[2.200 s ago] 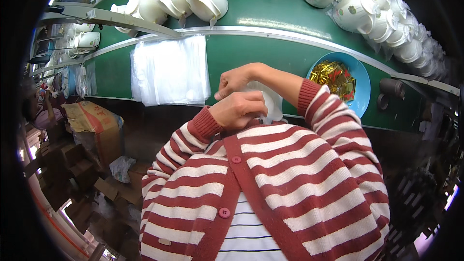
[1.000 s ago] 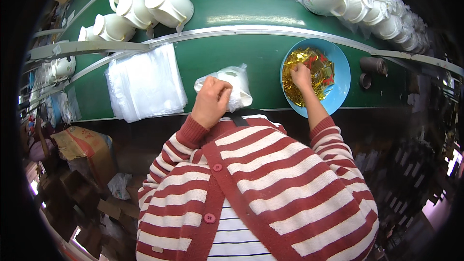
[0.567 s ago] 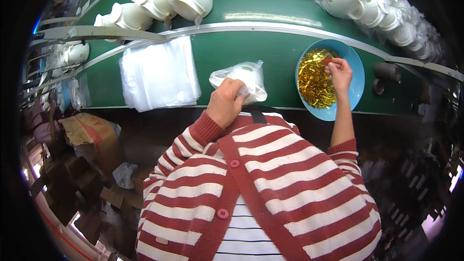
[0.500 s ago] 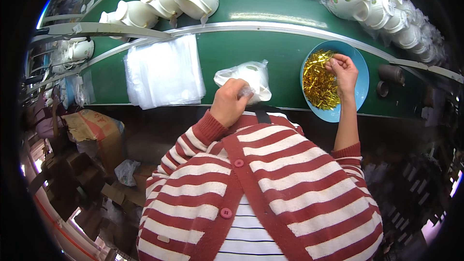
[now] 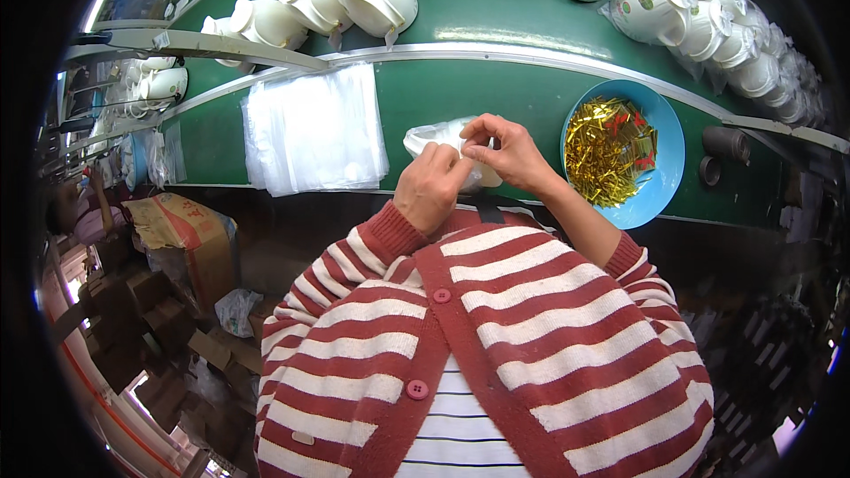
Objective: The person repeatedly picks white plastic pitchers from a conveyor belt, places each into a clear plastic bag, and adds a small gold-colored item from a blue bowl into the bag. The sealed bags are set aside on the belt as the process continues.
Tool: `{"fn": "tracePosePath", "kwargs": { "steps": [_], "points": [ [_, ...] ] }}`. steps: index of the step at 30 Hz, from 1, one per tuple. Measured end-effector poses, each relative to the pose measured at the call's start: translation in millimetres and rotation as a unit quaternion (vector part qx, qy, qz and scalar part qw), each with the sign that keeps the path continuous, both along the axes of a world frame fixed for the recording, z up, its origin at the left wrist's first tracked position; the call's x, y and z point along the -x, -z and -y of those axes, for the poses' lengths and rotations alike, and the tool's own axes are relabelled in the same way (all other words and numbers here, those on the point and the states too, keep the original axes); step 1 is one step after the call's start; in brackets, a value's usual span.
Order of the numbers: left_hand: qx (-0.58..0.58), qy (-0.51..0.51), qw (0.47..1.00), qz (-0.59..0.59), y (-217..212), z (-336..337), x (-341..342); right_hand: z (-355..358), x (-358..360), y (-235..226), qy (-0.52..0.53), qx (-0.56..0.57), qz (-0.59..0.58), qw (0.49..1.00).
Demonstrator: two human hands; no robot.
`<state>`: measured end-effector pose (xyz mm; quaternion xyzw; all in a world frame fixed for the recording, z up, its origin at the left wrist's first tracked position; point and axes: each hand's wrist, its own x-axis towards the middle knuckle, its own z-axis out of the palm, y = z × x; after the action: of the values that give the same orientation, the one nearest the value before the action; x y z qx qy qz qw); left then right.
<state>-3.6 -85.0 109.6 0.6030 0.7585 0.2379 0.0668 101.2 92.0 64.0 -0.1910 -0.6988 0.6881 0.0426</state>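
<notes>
In front of me on the green bench lies a white jug in a clear plastic bag, largely covered by my hands. My left hand is closed at the bag's gathered mouth. Right beside it, my right hand pinches thumb and forefinger together at the same spot; the gold twist tie in its fingertips hardly shows. To the right stands a light blue bowl holding a heap of gold twist ties, with some red-banded bundles among them.
A stack of clear plastic bags lies left of my hands. Behind a metal rail stand several white jugs; bagged ones crowd the far right. A dark roll sits beyond the bowl. Cardboard boxes fill the lower left.
My right hand has moved left from the bowl to the bagged jug and now meets my left hand there. My left hand has stayed at the bag's mouth.
</notes>
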Motion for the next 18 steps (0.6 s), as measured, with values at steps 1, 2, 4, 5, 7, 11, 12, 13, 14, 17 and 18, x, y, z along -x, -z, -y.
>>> {"fn": "tracePosePath", "kwargs": {
  "steps": [1,2,4,5,7,11,12,13,14,17,18],
  "points": [
    [-0.017,-0.005,1.000,-0.004,0.7,-1.2,1.9,-0.2,0.8,-1.3,-0.005,-0.011,-0.001,1.000],
    [-0.034,-0.009,0.999,-0.007,1.0,-2.8,2.8,-1.0,0.3,-2.1,-0.008,-0.023,-0.002,1.000],
    [-0.047,-0.037,0.998,0.001,1.1,-5.9,2.1,-0.8,-0.6,-1.9,-0.010,-0.035,-0.008,0.999],
    [-0.051,-0.052,0.997,0.004,0.9,-7.1,1.4,0.5,-0.4,-1.0,-0.010,-0.035,-0.014,0.999],
    [-0.012,-0.062,0.998,0.017,3.1,-4.9,0.1,1.8,-0.6,-1.7,-0.009,-0.036,-0.017,0.999],
    [0.054,-0.085,0.994,0.039,3.6,-2.4,2.0,6.0,-0.7,-6.0,-0.004,-0.055,-0.016,0.998],
    [0.056,-0.089,0.993,0.047,4.4,-2.2,3.3,7.4,-1.1,-5.6,-0.002,-0.062,-0.018,0.998],
    [0.059,-0.092,0.993,0.054,6.1,-2.5,5.1,9.2,-2.4,-5.2,0.001,-0.078,-0.025,0.997],
    [0.061,-0.095,0.992,0.061,7.8,-3.7,7.6,11.3,-4.2,-4.9,0.005,-0.094,-0.032,0.995],
    [0.116,-0.190,0.886,0.407,13.9,-4.3,25.0,21.5,-11.8,-1.7,0.033,-0.144,-0.086,0.985],
    [0.125,-0.212,0.844,0.476,13.9,-7.0,32.3,23.8,-13.4,0.3,0.045,-0.161,-0.110,0.980]
  ]
}}
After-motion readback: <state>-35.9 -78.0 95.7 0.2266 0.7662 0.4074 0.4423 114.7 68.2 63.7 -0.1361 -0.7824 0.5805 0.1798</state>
